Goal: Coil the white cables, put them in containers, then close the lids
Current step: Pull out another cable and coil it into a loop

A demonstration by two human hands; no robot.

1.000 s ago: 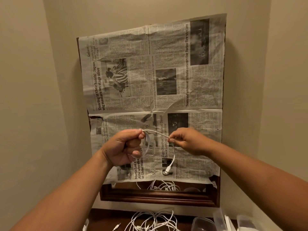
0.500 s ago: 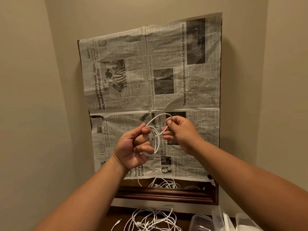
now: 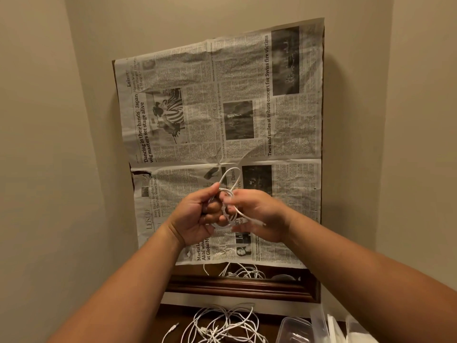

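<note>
left hand (image 3: 195,216) grips coiled cable (image 3: 228,193); right hand (image 3: 262,219) pinches its loose end. slack grip, and loops likely spring apart.

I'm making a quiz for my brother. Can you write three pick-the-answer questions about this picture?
1. Where is the tangled pile of loose white cables?
A. on the dark wooden surface at the bottom
B. taped to the wall
C. in a box
2. What colour is the thin cable held by the left hand and right hand?
A. black
B. white
C. red
3. How is that cable now?
A. stretched straight
B. on the floor
C. looped into a coil
Answers: A, the pile lies on wood; B, it shows white; C, both hands hold its loops.
</note>
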